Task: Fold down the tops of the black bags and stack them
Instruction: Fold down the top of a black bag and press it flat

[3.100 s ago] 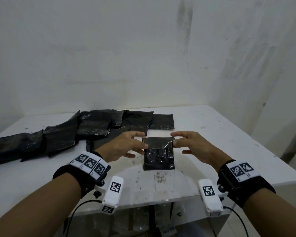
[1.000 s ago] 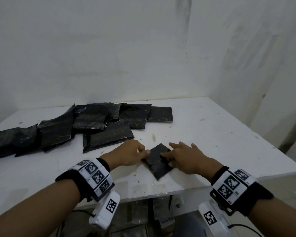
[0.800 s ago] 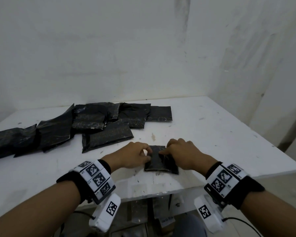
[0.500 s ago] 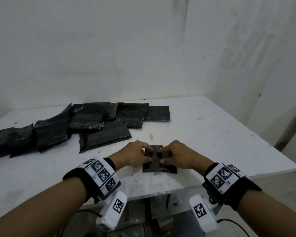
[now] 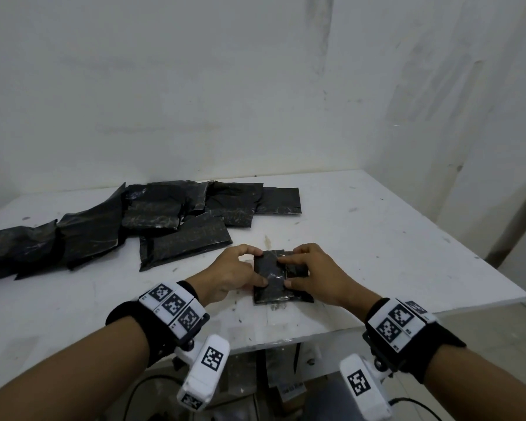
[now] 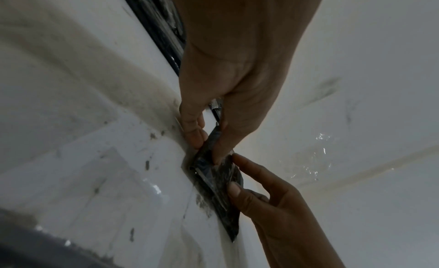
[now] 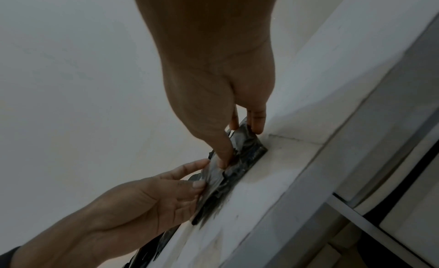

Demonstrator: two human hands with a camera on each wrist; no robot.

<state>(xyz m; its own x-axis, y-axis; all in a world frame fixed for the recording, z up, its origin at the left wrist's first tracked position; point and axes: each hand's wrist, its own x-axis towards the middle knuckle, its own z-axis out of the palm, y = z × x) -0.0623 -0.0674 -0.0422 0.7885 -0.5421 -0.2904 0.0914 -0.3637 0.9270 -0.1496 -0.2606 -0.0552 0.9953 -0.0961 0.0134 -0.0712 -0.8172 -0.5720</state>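
Your left hand (image 5: 232, 273) pinches the left edge of the bag (image 5: 273, 279), thumb on top and fingers curled close at the far corner; in the left wrist view the thumb and 1 finger close on the plastic with only a narrow gap. Your right hand (image 5: 315, 276) grips the right side, index finger and thumb laid across the folded top, the other fingers curled over the bag's right part and hiding it. The bag lies flat near the front edge of the table (image 5: 392, 238). Behind it to the left sprawls a pile (image 5: 152, 223) of loose black bags, cut off at the frame's left edge; their count is hard to make out.
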